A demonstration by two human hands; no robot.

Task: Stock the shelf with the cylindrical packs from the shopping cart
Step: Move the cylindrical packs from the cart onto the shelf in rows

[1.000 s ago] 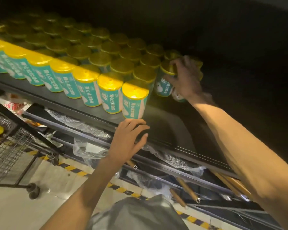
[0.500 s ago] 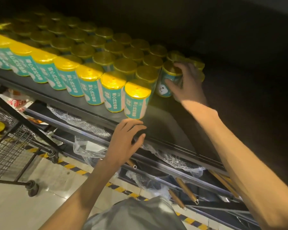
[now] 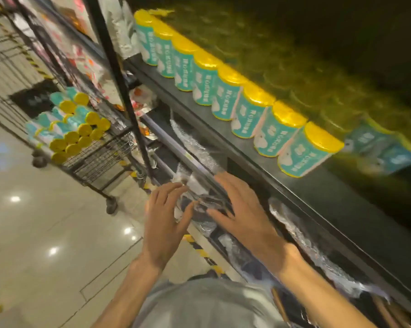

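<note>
Far left: glossy tiled floor [image 3: 34, 233] with ceiling-light glare. On it stands the wire shopping cart [image 3: 100, 159], one caster showing at its near corner. Cylindrical packs in the cart [image 3: 74, 129] lie on their sides in a heap, yellow lids toward the camera, teal labels behind.

A black upright post [image 3: 119, 79] of the racking crosses in front of the cart's far side and cuts off part of it. Behind the post sit blurred red-and-white packaged goods; type cannot be read.

Centre, low: left hand [image 3: 164, 223], fingers spread and nearly straight, holding nothing, hovering in front of the lower rack. Just to its right, right hand [image 3: 244, 216], likewise flat and spread, empty. Between and behind both hands lies crinkled clear plastic wrap [image 3: 199, 200] on the lower rack; whether fingertips touch it cannot be told through the motion blur.

Right and above: the dark shelf [image 3: 294, 190] runs diagonally. The front row of cylindrical packs on the shelf [image 3: 244, 105] stands upright along its edge, lids yellow, labels teal and white. Rows behind fade into darkness; only dim lid tops show. The rightmost packs are smeared by blur. Label print illegible.

Bottom edge: grey garment [image 3: 206, 304], cropped.
</note>
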